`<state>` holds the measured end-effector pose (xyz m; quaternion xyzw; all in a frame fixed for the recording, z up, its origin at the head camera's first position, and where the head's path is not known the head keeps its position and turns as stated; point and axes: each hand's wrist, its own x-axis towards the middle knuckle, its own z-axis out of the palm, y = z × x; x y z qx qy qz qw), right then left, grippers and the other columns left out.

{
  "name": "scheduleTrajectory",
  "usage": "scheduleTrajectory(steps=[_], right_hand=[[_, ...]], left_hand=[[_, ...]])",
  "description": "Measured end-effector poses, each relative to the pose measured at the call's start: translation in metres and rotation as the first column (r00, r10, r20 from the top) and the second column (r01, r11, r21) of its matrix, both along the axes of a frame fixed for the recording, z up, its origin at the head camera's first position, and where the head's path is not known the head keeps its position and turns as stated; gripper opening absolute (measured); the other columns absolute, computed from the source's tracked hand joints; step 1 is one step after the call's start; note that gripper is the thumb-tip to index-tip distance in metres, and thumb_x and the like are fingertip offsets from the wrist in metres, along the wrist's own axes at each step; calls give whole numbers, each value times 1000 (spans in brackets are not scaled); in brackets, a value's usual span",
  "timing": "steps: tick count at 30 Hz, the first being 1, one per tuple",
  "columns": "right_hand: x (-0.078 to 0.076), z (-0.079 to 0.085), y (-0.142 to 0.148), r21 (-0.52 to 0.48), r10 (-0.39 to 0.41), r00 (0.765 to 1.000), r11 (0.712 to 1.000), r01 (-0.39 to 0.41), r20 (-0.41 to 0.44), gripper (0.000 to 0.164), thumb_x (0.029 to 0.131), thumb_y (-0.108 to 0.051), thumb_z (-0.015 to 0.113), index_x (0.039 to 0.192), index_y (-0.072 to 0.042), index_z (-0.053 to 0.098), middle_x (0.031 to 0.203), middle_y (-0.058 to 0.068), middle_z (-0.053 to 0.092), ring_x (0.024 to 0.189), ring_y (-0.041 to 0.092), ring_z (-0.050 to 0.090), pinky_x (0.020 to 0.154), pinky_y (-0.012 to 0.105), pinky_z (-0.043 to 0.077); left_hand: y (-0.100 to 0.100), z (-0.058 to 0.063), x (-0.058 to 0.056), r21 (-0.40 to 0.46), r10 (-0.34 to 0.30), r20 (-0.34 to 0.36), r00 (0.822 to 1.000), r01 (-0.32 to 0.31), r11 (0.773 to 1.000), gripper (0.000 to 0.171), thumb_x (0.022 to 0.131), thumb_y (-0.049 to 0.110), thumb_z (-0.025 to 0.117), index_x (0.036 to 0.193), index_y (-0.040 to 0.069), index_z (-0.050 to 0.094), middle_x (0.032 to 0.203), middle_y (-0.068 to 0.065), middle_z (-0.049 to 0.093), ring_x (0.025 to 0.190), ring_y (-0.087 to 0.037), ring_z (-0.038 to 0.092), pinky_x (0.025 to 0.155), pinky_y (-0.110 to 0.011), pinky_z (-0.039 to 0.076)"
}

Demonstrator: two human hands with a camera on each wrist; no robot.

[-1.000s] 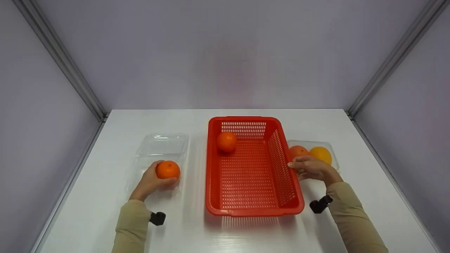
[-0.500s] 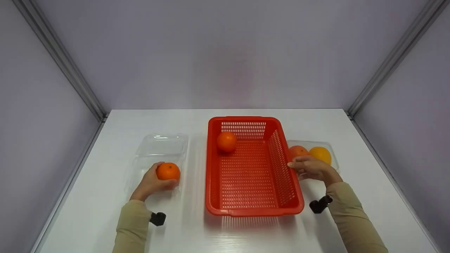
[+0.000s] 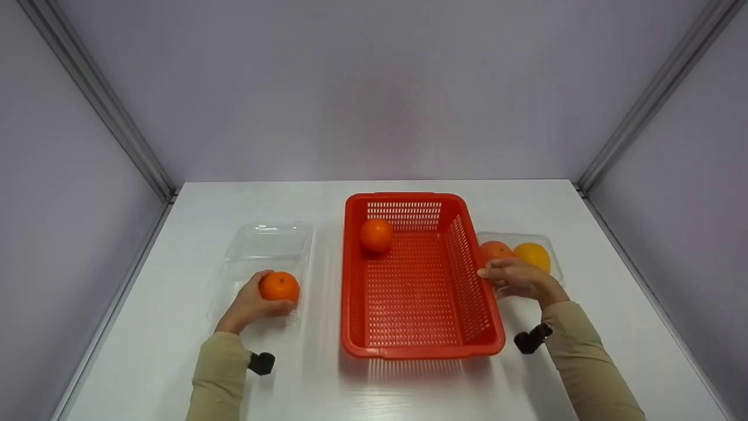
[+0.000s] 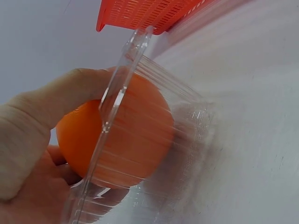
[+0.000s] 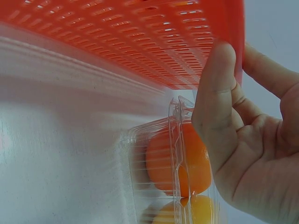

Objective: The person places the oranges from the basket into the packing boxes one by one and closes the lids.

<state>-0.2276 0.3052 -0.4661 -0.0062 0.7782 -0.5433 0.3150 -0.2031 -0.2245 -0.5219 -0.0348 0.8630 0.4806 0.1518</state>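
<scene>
My left hand (image 3: 252, 301) grips an orange (image 3: 279, 286) between thumb and fingers, low inside a clear plastic clamshell box (image 3: 236, 275) on the left. Seen from the left wrist, the lower part of this orange (image 4: 135, 135) shows through the ribbed clear wall. A red perforated basket (image 3: 423, 352) stands mid-table, with another orange (image 3: 376, 235) at its far left corner. At its right side my right hand (image 3: 520, 278) pinches the rim (image 5: 237, 42), thumb and fingers on either side of it.
Right of the basket lies a second clear box (image 5: 175, 154), partly hidden by my right hand. It holds an orange (image 3: 495, 250) and a yellow-orange fruit (image 3: 533, 257). The left box's lid (image 3: 274, 240) lies folded back. Pale walls (image 3: 374, 88) bound the white table (image 3: 315, 386).
The orange in my left hand has sunk slightly lower into the left box. My right hand and the basket stay where they were.
</scene>
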Motion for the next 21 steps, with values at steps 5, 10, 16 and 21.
scheduleTrajectory(steps=[5,10,16,21], right_hand=[[0,1,0,4,-1,1000,1000,1,2,16,95,-30,59,84,-19,58,80,-8,67,69,7,62,67,25,56],[1,2,-1,-14,-7,1000,1000,7,11,14,95,-29,60,84,-19,59,81,-8,68,71,7,63,67,25,56],[0,1,-1,-33,-4,1000,999,5,20,12,96,-27,59,86,-18,60,83,-8,69,72,7,63,68,25,57],[0,-1,0,-35,3,1000,999,-2,17,13,96,-27,58,86,-19,60,83,-8,69,71,6,63,68,25,57]], left_hand=[[-1,0,0,15,-3,23,1000,2,1000,93,78,37,77,148,7,25,147,-23,40,126,-37,46,110,-55,37],[-1,1,0,19,-8,34,999,8,1000,85,85,39,70,149,5,24,149,-24,37,130,-39,42,113,-56,34],[0,4,-2,22,2,51,999,-4,1000,80,90,39,64,149,6,24,152,-24,32,134,-39,38,116,-57,31],[0,6,-2,49,19,52,998,-22,999,75,92,37,61,149,5,24,153,-22,31,136,-38,36,119,-55,27]])
